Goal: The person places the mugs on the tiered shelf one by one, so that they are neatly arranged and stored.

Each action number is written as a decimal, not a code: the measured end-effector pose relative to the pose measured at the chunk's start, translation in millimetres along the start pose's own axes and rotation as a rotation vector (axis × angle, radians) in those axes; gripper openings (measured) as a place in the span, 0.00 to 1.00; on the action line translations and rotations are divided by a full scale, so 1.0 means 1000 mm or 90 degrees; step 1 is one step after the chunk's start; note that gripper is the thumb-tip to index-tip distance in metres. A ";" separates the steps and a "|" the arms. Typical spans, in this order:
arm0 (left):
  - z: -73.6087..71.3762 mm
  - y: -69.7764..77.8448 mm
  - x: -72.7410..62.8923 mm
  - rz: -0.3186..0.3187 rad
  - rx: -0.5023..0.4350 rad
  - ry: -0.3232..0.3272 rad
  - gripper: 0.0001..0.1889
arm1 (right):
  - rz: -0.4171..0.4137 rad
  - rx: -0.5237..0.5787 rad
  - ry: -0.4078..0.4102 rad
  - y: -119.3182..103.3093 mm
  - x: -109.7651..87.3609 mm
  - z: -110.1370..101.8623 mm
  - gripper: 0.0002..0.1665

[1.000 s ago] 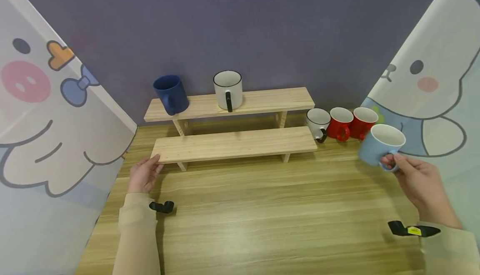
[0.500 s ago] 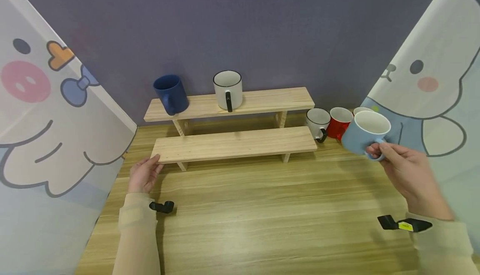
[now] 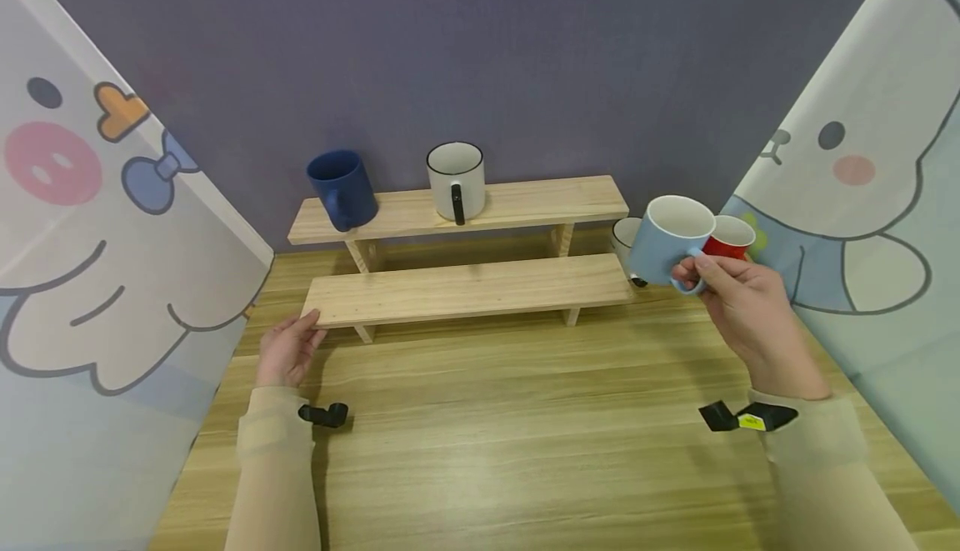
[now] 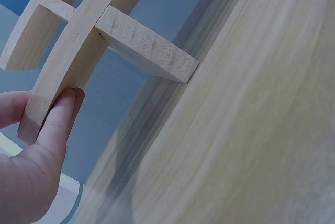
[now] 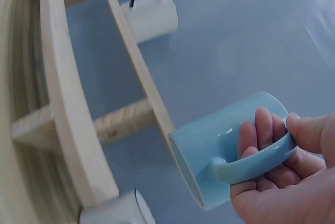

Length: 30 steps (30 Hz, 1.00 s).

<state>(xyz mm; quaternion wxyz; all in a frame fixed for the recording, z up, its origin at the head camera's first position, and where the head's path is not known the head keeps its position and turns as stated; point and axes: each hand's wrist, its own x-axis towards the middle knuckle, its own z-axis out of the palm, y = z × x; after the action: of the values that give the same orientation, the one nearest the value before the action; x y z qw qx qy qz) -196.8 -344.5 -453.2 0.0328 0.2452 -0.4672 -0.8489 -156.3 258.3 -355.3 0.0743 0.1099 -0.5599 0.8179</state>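
Note:
My right hand [image 3: 750,309] grips the handle of a light blue mug [image 3: 662,242], held upright in the air beyond the right end of the shelf. In the right wrist view, fingers pass through the handle of the light blue mug [image 5: 209,145]. My left hand [image 3: 288,349] pinches the front left corner of the lower wooden shelf board [image 3: 472,288]. Seen from the left wrist, thumb and fingers lie on opposite faces of that board [image 4: 68,51]. On the upper board [image 3: 547,199] stand a dark blue mug [image 3: 351,192] and a white mug with black handle [image 3: 465,184].
Another white mug [image 3: 622,242] stands on the wooden table [image 3: 480,434] by the shelf's right end, partly hidden by the light blue mug. A red mug [image 3: 729,238] is behind my right hand. Cartoon-printed panels [image 3: 870,201] flank the table, with a grey-purple wall [image 3: 525,67] behind.
My right hand has carried the light blue mug left and up, past the red mugs, now covering one of them and part of the white mug. My left hand has stayed put.

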 end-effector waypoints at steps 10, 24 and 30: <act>0.000 0.000 0.001 0.001 0.005 0.002 0.22 | 0.035 -0.058 0.022 0.000 0.030 0.045 0.12; 0.000 0.000 -0.001 0.004 0.028 0.005 0.22 | 0.023 -0.136 0.099 0.015 0.085 0.093 0.16; -0.001 0.000 0.001 -0.004 0.032 -0.005 0.24 | 0.017 -0.147 0.130 0.025 0.106 0.106 0.16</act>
<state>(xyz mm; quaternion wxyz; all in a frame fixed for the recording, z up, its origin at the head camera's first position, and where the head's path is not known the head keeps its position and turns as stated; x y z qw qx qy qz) -197.4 -345.6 -453.7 0.0224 0.2436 -0.4875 -0.8381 -254.4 150.0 -312.4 0.1318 0.0096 -0.6415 0.7557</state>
